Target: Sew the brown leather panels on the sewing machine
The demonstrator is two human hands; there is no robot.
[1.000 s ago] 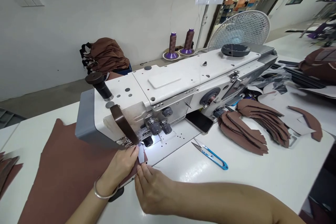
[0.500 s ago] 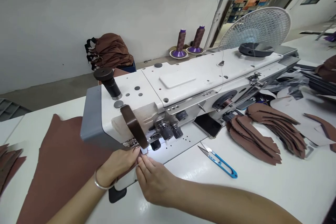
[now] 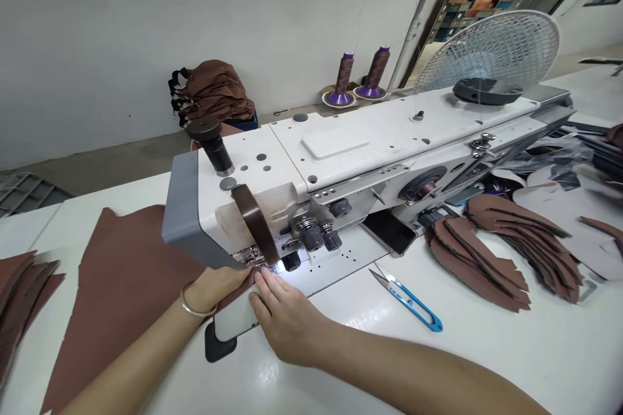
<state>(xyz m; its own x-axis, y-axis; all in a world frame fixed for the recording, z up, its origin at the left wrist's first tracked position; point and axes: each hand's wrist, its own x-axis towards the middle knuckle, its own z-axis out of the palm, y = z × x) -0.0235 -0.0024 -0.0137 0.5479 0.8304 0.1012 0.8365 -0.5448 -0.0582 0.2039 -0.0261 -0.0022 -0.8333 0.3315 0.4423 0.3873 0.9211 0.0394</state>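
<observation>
**Far left:** a stack of brown cut panels (image 3: 19, 292) runs off the frame's edge, well left of the left hand.

**Left of the hands:** a wide brown panel (image 3: 131, 285) lies flat on the white tabletop (image 3: 341, 369), its edge just beside the left wrist.

**Left hand:** the left hand (image 3: 217, 288), with a metal bangle (image 3: 193, 301) on the wrist, reaches in low from the lower left. Its fingers press down, clamping the piece just in front of the presser foot (image 3: 253, 258).

**Task piece:** a brown cut piece (image 3: 242, 290) lies between both hands, its end at the foot of the sewing machine (image 3: 370, 155).

**Right hand:** the right hand (image 3: 287, 318) comes in from the lower right, wrist low, its fingertips (image 3: 257, 279) pinching the same piece beside the left fingers. The hands nearly touch. A pale rounded plate (image 3: 236, 318) sits under the palm's left side, above a black pad (image 3: 219, 343).

**Right of the hands:** the lit needle plate (image 3: 335, 259) lies just beyond the fingertips. Blue-handled thread snips (image 3: 411, 301) rest well apart from the right hand, with a phone (image 3: 389, 231) behind them.

**Far right:** two fanned stacks of brown panels (image 3: 501, 253) lie farther along the tabletop.
</observation>
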